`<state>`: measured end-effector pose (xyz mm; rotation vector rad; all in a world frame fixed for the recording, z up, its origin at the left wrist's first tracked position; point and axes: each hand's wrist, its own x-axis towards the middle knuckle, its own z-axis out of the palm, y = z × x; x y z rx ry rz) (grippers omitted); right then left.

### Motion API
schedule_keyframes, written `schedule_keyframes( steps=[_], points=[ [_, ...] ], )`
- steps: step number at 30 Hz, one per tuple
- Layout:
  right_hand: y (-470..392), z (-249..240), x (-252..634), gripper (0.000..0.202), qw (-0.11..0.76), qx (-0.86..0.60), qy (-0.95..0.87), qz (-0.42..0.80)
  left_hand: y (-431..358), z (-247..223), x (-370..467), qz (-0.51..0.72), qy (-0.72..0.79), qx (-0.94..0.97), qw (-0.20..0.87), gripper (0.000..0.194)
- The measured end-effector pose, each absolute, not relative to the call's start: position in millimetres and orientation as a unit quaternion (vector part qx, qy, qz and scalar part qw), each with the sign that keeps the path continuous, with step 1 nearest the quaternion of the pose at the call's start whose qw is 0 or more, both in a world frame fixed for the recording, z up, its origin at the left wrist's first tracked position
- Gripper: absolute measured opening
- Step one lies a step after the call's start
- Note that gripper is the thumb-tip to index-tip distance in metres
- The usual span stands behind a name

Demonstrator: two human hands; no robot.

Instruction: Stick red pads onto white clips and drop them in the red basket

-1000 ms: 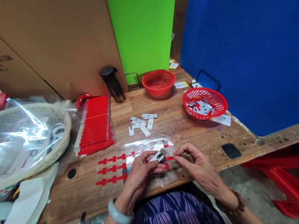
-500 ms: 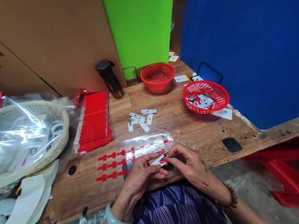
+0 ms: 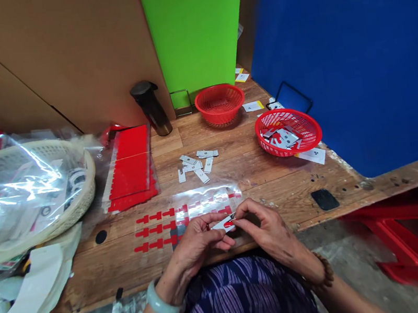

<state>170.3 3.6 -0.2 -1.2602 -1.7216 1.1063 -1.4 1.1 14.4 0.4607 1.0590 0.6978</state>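
My left hand holds a small white piece with a red patch, tilted above the table's front edge. The fingertips of my right hand pinch the right end of that same piece, at the red patch. Under and behind my hands lies a clear sheet with rows of red T-shaped stickers. Beyond the sheet, several white pieces lie in a loose pile. A red basket at the right holds more white and red pieces.
Another red basket stands at the back beside a dark bottle. Red sheets lie at the left, near a large white basket with plastic bags. A black square is on the table's right. A red stool stands below.
The view has shifted slightly. Both hands stay on the white piece, with almost no visible movement.
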Motion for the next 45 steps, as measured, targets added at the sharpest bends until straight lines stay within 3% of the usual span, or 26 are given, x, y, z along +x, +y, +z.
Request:
schedule_keyframes(
  steps=[45],
  points=[
    [4.1,-4.5,169.9,0.007,0.359,-0.488,-0.638,0.476,1.5,9.6,-1.4,0.306,0.503,0.209,0.781,0.048]
  ],
)
